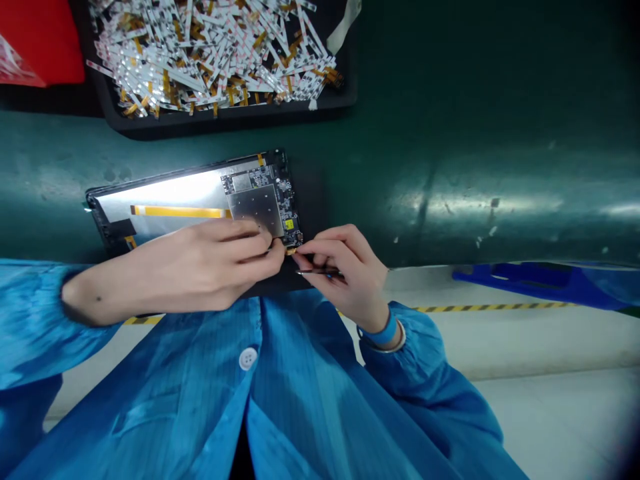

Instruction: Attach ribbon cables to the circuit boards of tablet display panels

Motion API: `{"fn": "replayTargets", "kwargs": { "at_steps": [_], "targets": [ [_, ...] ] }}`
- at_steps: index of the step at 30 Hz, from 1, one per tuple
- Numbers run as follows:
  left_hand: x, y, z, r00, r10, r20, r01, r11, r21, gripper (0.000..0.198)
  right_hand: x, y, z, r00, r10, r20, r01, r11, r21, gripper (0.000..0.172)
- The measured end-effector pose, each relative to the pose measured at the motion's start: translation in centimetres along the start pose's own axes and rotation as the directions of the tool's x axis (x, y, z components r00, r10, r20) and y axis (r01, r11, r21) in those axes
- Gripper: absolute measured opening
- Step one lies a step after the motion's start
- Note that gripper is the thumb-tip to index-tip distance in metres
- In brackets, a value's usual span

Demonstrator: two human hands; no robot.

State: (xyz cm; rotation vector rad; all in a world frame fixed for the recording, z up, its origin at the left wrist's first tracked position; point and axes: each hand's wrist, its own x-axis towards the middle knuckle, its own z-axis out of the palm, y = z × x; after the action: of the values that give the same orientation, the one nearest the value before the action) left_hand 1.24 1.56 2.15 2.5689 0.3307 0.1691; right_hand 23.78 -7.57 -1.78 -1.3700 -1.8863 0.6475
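Observation:
An opened tablet (170, 200) lies on the green bench, its silver back panel, yellow tape strip and circuit board (263, 200) facing up. My left hand (200, 267) rests over its near edge, fingers pinched together at the board's lower right corner. My right hand (340, 267) meets it there, thumb and forefinger pinching a small orange flex cable end (291, 251). A thin dark tool, like tweezers (320, 271), lies tucked in my right hand's fingers. Both arms wear blue sleeves.
A black tray (225, 117) heaped with several white and orange flex strips stands behind the tablet. A red object (40, 40) sits at the far left. A blue piece (540, 283) lies along the bench's near edge at right, above yellow-black floor tape (500, 307).

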Motion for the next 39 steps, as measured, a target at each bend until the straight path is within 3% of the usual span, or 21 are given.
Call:
{"fn": "replayTargets", "kwargs": {
  "at_steps": [5, 7, 9, 11, 21, 25, 32, 39],
  "targets": [
    [-0.8, -0.9, -0.1, 0.998, 0.005, -0.055, -0.009, 0.998, -0.065, 0.038, -0.1, 0.1, 0.0, 0.999, -0.030, -0.014, 0.030, 0.999, -0.039, 0.011],
    [-1.2, -1.1, -0.1, 0.989, -0.078, -0.128, 0.070, 0.995, -0.067, 0.037, -0.1, 0.1, 0.1, 0.999, -0.033, -0.020, 0.032, 0.998, -0.045, 0.013],
    [-1.5, -0.9, 0.0, 0.952, -0.204, -0.228, 0.188, 0.978, -0.092, 0.035, -0.1, 0.2, 0.1, 0.999, -0.039, -0.025, 0.038, 0.998, -0.042, 0.014],
    [-1.6, -0.4, 0.3, 0.925, -0.258, -0.279, 0.241, 0.966, -0.094, 0.030, -0.1, 0.2, 0.2, 0.998, -0.051, -0.028, 0.050, 0.998, -0.042, 0.016],
    [-0.1, 0.6, 1.9, 0.962, -0.092, -0.257, 0.142, 0.972, 0.185, 0.023, 0.4, 0.1, 0.2, 0.978, -0.201, 0.051, 0.207, 0.951, -0.228, 0.008],
    [1.1, 0.7, 1.8, 0.973, -0.050, -0.226, 0.117, 0.949, 0.294, 0.017, 0.2, 0.3, 0.2, 0.976, -0.219, 0.021, 0.218, 0.949, -0.226, 0.011],
    [3.5, 1.8, 1.2, 0.993, -0.023, -0.120, 0.074, 0.896, 0.437, 0.026, -0.1, 0.6, 0.4, 0.976, -0.219, -0.020, 0.211, 0.958, -0.193, 0.011],
    [3.7, 2.7, 1.4, 0.990, 0.065, -0.126, 0.019, 0.820, 0.572, 0.026, -0.2, 0.5, 0.2, 0.959, -0.282, 0.027, 0.277, 0.913, -0.300, 0.007]
  ]
}}
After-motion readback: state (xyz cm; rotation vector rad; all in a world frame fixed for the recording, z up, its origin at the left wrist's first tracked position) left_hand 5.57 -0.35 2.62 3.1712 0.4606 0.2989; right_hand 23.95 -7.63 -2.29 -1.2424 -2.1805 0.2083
